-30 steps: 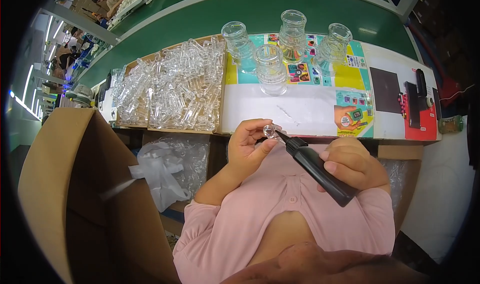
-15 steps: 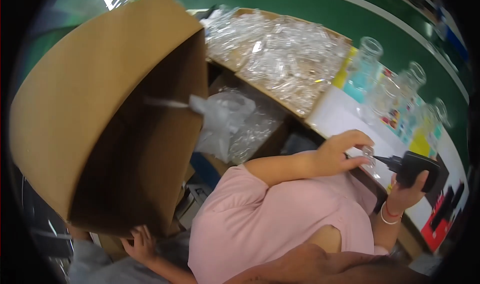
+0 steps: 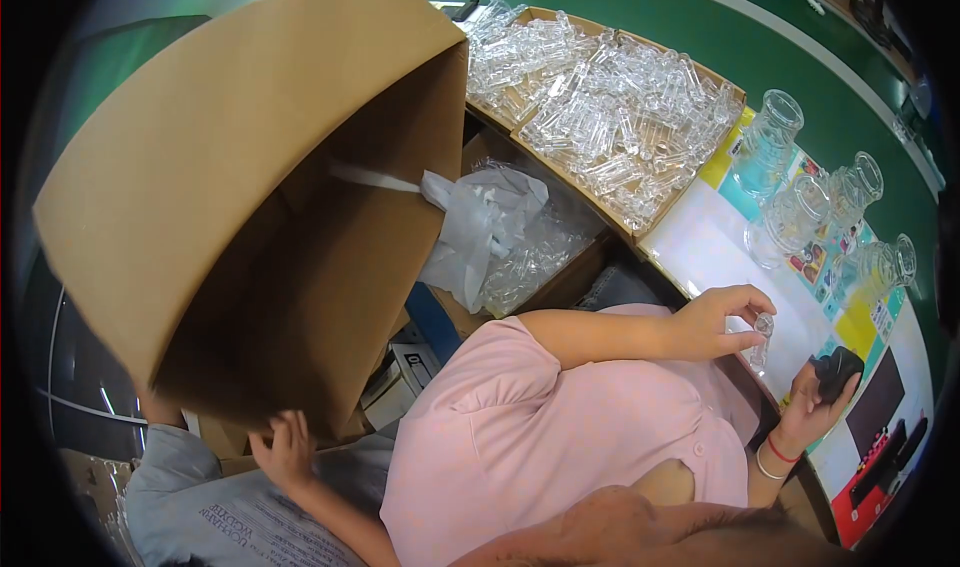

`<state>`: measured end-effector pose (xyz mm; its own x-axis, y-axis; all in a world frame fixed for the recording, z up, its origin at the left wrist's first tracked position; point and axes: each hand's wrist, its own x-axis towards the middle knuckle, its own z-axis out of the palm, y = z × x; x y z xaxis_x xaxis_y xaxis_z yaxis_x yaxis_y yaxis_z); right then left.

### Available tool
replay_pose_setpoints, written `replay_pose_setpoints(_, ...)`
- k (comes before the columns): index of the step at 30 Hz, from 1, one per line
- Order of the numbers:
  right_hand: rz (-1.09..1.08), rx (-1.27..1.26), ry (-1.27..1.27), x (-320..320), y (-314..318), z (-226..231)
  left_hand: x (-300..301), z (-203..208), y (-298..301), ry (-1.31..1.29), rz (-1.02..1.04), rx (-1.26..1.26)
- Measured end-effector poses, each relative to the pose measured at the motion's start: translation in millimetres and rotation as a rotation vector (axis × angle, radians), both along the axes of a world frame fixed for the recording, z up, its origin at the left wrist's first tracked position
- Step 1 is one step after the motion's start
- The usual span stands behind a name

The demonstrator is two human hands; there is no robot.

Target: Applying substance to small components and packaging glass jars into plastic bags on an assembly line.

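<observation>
A large brown cardboard box (image 3: 270, 157) is tilted in front of me at the left, its dark open side turned toward the right and down. My right hand (image 3: 285, 449) is at its lower rim, fingers bent over the edge. On the box's left side, my left hand (image 3: 155, 409) shows little more than the wrist below a grey sleeve; its fingers are hidden behind the cardboard. A translucent white plastic bag (image 3: 475, 232) lies by the box's opening, with a thin white strip reaching inside.
A co-worker in a pink shirt (image 3: 610, 417) sits close on my right, holding a small clear glass piece (image 3: 763, 332) and a black bottle (image 3: 838, 372). Beyond are trays of clear glass tubes (image 3: 640, 117) and several glass vessels (image 3: 770, 132) on a table.
The view has shifted, so most things appear farther right. My right hand's fingers now reach higher over the box rim. The co-worker's black bottle has moved away from the glass piece.
</observation>
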<state>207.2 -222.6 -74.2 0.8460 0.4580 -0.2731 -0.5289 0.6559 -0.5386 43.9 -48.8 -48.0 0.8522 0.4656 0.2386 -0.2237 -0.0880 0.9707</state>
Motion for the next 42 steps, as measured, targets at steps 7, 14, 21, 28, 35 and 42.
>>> replay_pose_setpoints(7,-0.131,-0.221,-0.152,10.6,-17.0,-22.8,2.8,5.3,-6.7,-0.006,0.058,0.135)
replay_pose_setpoints(14,-0.049,-0.111,-0.233,11.2,-30.6,-20.3,18.2,-12.1,-5.6,0.022,0.069,0.044)
replay_pose_setpoints(21,-0.091,0.081,0.041,5.0,-18.2,21.1,31.2,-10.1,5.1,0.068,0.094,-0.581)
replay_pose_setpoints(28,-0.073,0.164,0.015,12.8,-33.3,7.9,35.4,-6.9,2.8,0.07,0.061,-0.583)
replay_pose_setpoints(35,-0.07,0.175,0.08,18.8,-35.3,-0.7,30.6,-30.3,22.9,0.073,0.27,-0.443)
replay_pose_setpoints(42,-0.077,0.167,0.062,16.5,-35.7,-4.9,43.7,-53.7,81.5,0.131,0.506,-0.059)
